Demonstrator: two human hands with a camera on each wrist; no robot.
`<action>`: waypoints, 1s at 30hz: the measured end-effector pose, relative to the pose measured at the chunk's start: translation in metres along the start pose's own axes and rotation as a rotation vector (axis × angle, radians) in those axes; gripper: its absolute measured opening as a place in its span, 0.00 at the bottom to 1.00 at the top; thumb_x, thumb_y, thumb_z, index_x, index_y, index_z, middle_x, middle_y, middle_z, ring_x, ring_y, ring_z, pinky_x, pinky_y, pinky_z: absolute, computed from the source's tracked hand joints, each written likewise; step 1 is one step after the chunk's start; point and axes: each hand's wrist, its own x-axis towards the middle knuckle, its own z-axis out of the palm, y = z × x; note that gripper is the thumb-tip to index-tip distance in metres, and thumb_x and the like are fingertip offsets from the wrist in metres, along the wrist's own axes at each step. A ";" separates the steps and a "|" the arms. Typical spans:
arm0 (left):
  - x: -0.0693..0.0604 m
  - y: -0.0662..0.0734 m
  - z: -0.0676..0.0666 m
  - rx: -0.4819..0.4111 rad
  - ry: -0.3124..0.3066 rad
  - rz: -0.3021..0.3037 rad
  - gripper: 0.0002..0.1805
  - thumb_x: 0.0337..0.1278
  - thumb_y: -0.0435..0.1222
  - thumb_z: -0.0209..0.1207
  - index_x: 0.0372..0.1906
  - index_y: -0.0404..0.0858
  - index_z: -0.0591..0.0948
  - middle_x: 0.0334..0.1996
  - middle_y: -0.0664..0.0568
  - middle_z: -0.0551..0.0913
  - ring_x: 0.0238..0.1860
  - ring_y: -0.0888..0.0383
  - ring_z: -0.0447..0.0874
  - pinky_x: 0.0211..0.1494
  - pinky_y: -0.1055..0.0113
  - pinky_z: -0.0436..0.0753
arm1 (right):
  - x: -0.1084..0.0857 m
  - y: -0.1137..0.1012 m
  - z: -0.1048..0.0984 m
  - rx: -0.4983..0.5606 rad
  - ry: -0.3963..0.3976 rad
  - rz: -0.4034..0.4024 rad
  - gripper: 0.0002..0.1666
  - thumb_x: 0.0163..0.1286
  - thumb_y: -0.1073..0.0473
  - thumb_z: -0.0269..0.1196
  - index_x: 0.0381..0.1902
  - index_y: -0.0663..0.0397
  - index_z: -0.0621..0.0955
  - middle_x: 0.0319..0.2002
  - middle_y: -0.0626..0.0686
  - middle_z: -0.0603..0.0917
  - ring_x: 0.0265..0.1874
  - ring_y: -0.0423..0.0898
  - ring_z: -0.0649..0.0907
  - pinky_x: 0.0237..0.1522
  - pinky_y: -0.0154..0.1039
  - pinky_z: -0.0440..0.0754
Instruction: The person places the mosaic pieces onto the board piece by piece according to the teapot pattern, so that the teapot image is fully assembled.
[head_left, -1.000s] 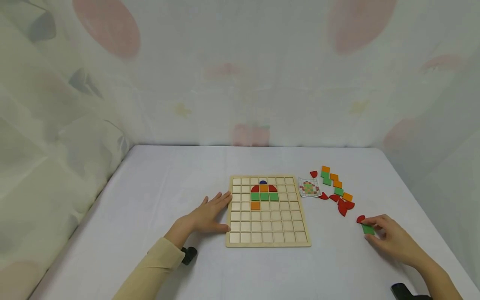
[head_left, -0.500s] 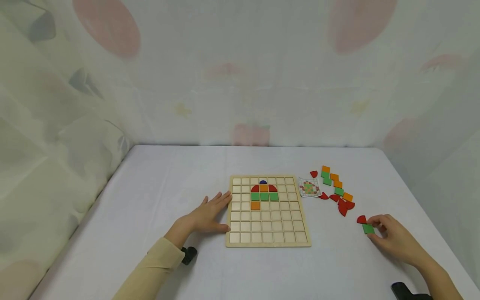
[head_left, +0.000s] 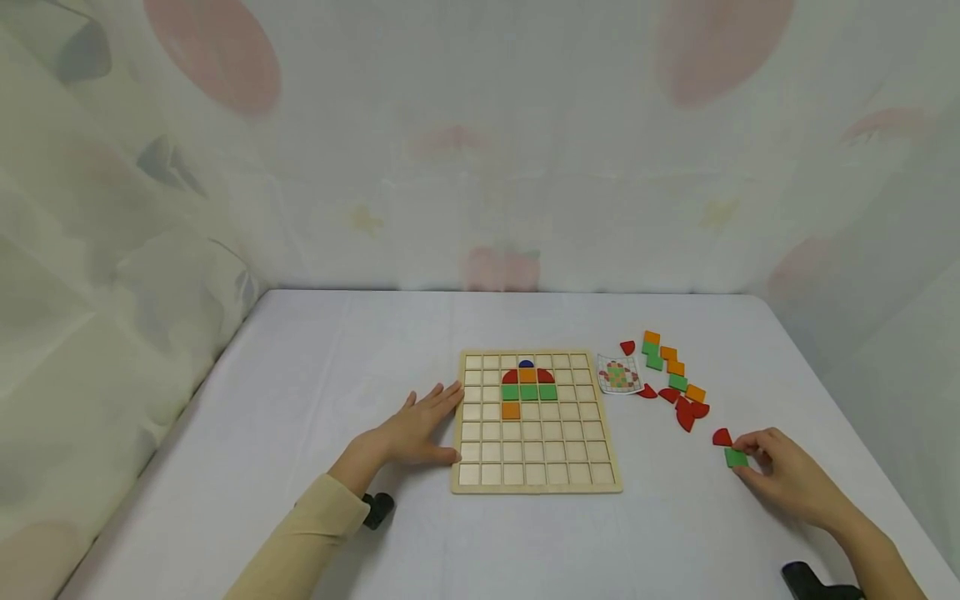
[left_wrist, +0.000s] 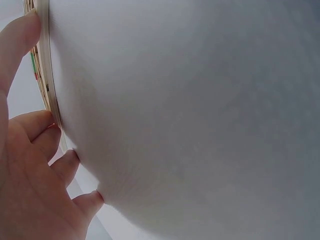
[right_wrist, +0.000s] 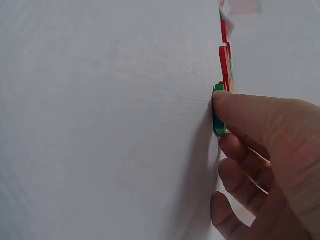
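Note:
My left hand (head_left: 420, 429) lies with spread fingers against the left edge of a wooden grid board (head_left: 540, 489); the left wrist view shows the thumb and fingertips along its rim (left_wrist: 44, 55). On the board sit a blue half-round piece (head_left: 527, 364), two red quarter-round pieces, an orange square above a row of green square tiles (head_left: 528, 392), and one orange square tile (head_left: 511, 411) below. To the right, my right hand (head_left: 783, 479) pinches a green square tile (head_left: 736, 457) between thumb and index finger, at the tabletop. A red quarter-round piece (head_left: 722, 437) lies just beyond it.
A small pattern card (head_left: 619, 375) lies right of the board. Beyond it, loose orange, green and red pieces (head_left: 677, 382) trail toward the right hand. Black wrist devices (head_left: 378, 510) sit near both wrists. Patterned curtains stand behind and at the sides.
My right hand's fingers have shifted slightly right, away from the red quarter-round piece, which now shows more fully. My left hand and the board have stayed in place.

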 end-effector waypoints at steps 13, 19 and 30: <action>0.000 0.002 -0.001 0.002 0.002 0.001 0.50 0.48 0.51 0.63 0.72 0.39 0.52 0.73 0.49 0.47 0.72 0.45 0.43 0.67 0.37 0.45 | 0.016 -0.020 -0.005 0.023 -0.017 0.006 0.19 0.45 0.66 0.71 0.36 0.55 0.77 0.32 0.46 0.77 0.29 0.33 0.70 0.29 0.28 0.74; 0.000 0.001 -0.001 0.003 0.007 -0.002 0.50 0.48 0.51 0.63 0.72 0.39 0.51 0.73 0.50 0.47 0.72 0.46 0.43 0.67 0.38 0.45 | 0.030 -0.036 -0.001 0.079 -0.038 0.013 0.19 0.47 0.65 0.71 0.38 0.56 0.78 0.32 0.47 0.76 0.29 0.38 0.71 0.29 0.27 0.74; 0.000 -0.002 0.001 0.005 0.006 0.006 0.50 0.48 0.52 0.63 0.72 0.40 0.51 0.73 0.51 0.47 0.72 0.46 0.43 0.67 0.38 0.45 | 0.060 -0.067 0.020 0.130 -0.031 -0.072 0.17 0.50 0.64 0.70 0.39 0.53 0.80 0.27 0.44 0.74 0.29 0.41 0.70 0.28 0.31 0.71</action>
